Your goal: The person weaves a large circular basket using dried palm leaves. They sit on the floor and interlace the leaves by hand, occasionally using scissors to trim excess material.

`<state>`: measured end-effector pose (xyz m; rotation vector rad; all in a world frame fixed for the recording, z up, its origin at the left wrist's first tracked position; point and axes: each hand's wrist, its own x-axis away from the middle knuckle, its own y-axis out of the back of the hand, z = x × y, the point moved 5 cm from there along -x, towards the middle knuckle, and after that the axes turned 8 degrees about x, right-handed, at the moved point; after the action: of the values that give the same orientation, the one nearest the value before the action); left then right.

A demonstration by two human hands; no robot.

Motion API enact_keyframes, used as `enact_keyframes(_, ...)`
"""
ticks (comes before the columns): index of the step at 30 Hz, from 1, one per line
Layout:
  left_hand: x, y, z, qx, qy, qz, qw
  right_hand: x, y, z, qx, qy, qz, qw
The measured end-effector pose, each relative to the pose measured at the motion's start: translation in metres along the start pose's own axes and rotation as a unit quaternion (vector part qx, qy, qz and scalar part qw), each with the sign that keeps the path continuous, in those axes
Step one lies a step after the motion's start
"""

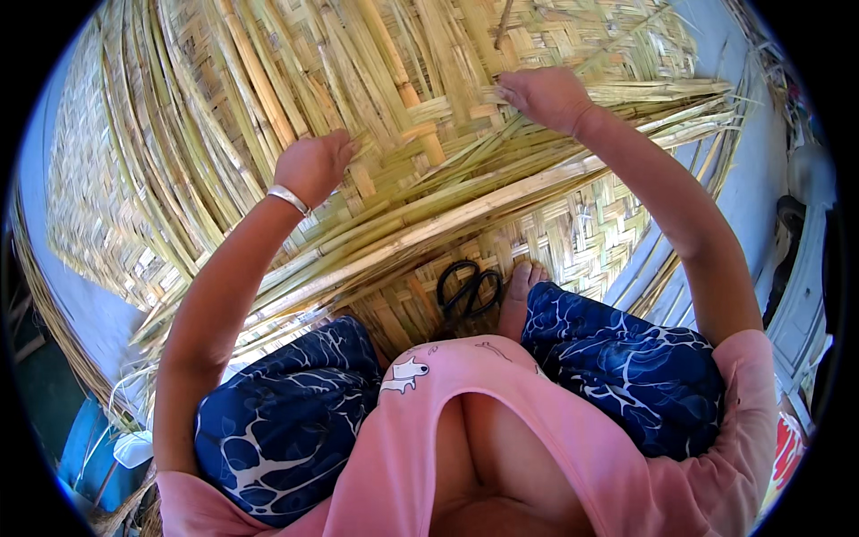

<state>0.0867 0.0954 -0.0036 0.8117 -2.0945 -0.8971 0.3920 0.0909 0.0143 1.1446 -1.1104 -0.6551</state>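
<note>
Upper centre, left hand and right hand, fingers curled, hold unclear; strips look light, springy: pinch near weave!

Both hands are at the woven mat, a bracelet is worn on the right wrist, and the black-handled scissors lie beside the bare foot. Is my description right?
Not entirely. The head view shows the silvery bracelet on the left wrist, not the right. The woven mat, the black-handled scissors and the bare foot are as you say.

Flat, part-woven mat, yellow-green strips
</note>
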Motion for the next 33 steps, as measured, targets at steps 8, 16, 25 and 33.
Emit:
enact_keyframes(8,-0.010,0.001,0.003,-0.021,0.003,0.025,0.999,-0.012,0.004,0.005,0.135,0.077,-0.005,0.988)
enact_keyframes(16,0.002,0.016,0.014,0.055,0.043,0.052,0.996,-0.007,0.005,0.067,0.195,0.170,-0.041,0.965)
enact_keyframes(25,0.065,0.062,0.053,-0.086,0.121,0.111,0.983,-0.028,0.032,0.101,0.241,0.176,0.206,0.932)
enact_keyframes(33,0.110,0.073,0.032,-0.131,0.049,0.028,0.990,-0.072,0.042,0.201,-0.051,0.254,-0.102,0.960)
